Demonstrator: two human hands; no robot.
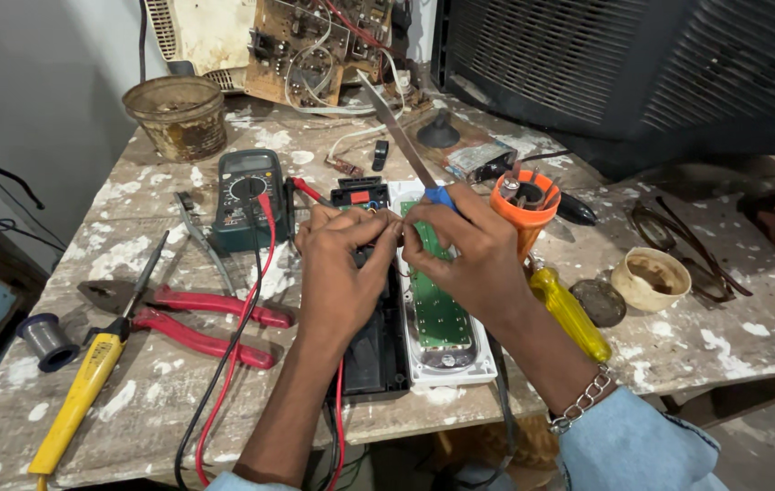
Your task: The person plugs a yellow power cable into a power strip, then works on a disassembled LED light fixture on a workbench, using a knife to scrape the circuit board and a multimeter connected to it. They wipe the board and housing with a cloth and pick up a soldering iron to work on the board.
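Centre of frame: my left hand (344, 238) pinches a small part, unclear which; my right hand (466, 245) grips the blue-handled tweezers (405, 150) over the green circuit board (437, 305). I judge probing under way; steadying comes next.

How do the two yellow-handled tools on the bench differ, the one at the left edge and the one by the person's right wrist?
The left yellow-handled tool is long and slim with a black collar and a thin dark shaft; the right yellow-handled tool is shorter and thicker. The left one lies in the open beside the red pliers; the right one is partly hidden behind the right hand. Both lie slanted on the paint-spattered bench.
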